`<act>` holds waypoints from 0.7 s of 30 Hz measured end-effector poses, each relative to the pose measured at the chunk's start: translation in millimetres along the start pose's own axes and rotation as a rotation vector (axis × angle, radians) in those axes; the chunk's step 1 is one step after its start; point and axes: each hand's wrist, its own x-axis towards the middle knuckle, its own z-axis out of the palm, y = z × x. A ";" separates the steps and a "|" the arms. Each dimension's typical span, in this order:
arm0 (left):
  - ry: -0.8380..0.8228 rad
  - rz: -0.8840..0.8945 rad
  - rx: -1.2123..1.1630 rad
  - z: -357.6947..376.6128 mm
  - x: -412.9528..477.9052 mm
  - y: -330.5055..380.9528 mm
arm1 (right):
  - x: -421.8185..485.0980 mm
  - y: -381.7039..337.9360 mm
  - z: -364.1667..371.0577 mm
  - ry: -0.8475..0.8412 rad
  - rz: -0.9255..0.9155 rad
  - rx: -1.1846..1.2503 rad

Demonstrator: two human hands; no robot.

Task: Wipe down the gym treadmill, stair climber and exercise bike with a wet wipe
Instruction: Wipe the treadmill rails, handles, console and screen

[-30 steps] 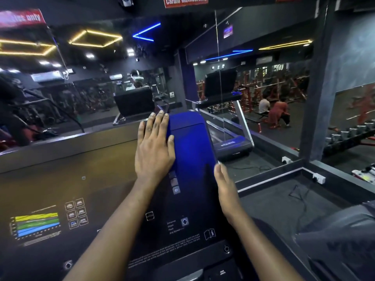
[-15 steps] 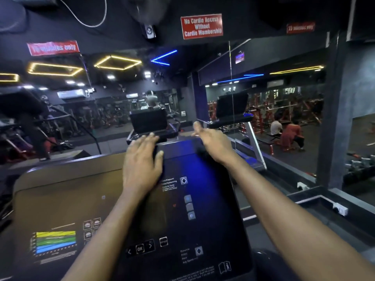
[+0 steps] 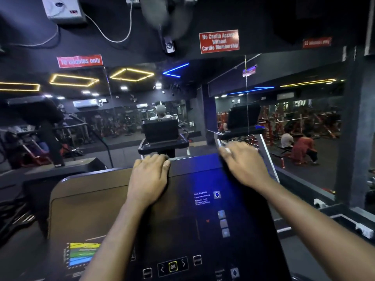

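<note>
The left hand (image 3: 149, 177) is resting on the top edge of the glossy black treadmill console (image 3: 192, 179), fingers curling over its rim. Further right, the right hand (image 3: 245, 165) is pressing at the console's upper corner, too blurred to tell its grip. A pale scrap (image 3: 227, 150) at its fingertips may be the wet wipe. The treadmill wipe-down looks to be the step in hand; next, I'd guess, is sweeping down the panel face.

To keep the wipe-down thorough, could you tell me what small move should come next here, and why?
Probably draw the right hand down from the top right corner of the treadmill console along its right side: it lies blurred on that corner, something white at its fingertips, while the left hand grips the top edge.
</note>
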 end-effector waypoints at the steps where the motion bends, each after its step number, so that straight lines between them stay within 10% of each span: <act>1: -0.012 0.007 0.006 0.6 0.1 -0.1 | -4.7 8.2 -0.8 0.037 0.086 0.038; 6: -0.068 0.043 -0.030 0.9 2.7 -4.0 | -8.8 -0.4 11.9 0.135 0.318 0.095; 13: -0.148 0.095 -0.248 -2.2 4.2 -15.0 | 2.9 -105.5 18.4 -0.016 0.001 -0.051; 21: -0.022 -0.073 -0.701 -19.3 1.0 -29.6 | 13.0 -172.8 32.8 -0.143 0.121 0.614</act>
